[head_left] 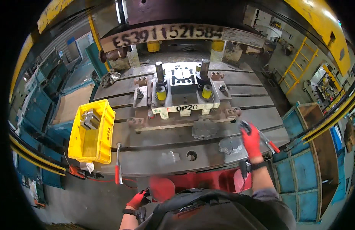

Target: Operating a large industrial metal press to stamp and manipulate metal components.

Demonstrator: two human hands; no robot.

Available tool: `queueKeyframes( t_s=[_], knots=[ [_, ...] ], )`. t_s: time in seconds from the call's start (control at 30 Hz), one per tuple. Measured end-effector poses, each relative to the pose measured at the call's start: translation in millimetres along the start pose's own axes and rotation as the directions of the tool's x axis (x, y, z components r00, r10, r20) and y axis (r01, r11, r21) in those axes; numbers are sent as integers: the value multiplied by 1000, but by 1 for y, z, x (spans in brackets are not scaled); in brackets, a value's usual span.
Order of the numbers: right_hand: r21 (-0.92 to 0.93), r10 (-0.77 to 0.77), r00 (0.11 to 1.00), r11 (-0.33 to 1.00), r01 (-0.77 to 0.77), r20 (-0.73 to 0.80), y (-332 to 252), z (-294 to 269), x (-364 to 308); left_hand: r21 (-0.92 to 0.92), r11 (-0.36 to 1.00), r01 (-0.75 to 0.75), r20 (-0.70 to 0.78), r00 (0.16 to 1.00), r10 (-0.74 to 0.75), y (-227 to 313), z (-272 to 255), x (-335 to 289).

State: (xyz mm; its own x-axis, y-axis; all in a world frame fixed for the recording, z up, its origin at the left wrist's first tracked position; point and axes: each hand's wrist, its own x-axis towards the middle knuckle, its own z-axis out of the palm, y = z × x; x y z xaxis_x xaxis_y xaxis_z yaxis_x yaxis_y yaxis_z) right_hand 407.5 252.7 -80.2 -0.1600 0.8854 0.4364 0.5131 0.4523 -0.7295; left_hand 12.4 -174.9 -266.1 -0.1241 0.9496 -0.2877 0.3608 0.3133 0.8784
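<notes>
At lower left of the frame, my left hand [138, 199] in a red glove hangs curled beside my body, holding nothing I can see. At centre right, my right hand [251, 141] is closed around one pair of long metal tongs with red handle tips [266, 140]. Its long axis runs diagonally, jaws toward upper left, handles toward lower right, above the grey steel press bed [208, 134]. One yellow plastic crate [94, 132] sits at left.

Two hands in red gloves, one reaching out, one held low

The right hand [251, 141] stretches forward on an extended forearm, a dark band at its wrist, fingers curled closed around a thin tool. The left hand [138, 199] hangs low beside the torso, elbow bent, also with a dark wrist strap, fingers loosely curled; whether it grips anything cannot be told.
</notes>
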Motion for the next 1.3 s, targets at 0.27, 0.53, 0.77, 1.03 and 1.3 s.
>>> queueKeyframes(
  t_s=[0.27,0.53,0.77,1.03,1.3],
  knots=[
    [122,885,458,466,-876,-89,258,-90,-245,-245,943,227,111,972,-205,12,35,23],
    [434,671,432,178,-883,602,216,-46,-265,188,981,49,-44,998,-42,6,44,22],
    [-470,208,778,874,124,593,245,-41,-275,147,986,83,-110,992,-67,6,51,20],
    [68,383,788,881,-469,481,303,-21,-305,163,982,100,-18,995,-99,17,44,30],
    [202,391,801,830,-520,454,236,-34,-281,72,996,-46,-149,987,56,50,49,20]
  ],
)
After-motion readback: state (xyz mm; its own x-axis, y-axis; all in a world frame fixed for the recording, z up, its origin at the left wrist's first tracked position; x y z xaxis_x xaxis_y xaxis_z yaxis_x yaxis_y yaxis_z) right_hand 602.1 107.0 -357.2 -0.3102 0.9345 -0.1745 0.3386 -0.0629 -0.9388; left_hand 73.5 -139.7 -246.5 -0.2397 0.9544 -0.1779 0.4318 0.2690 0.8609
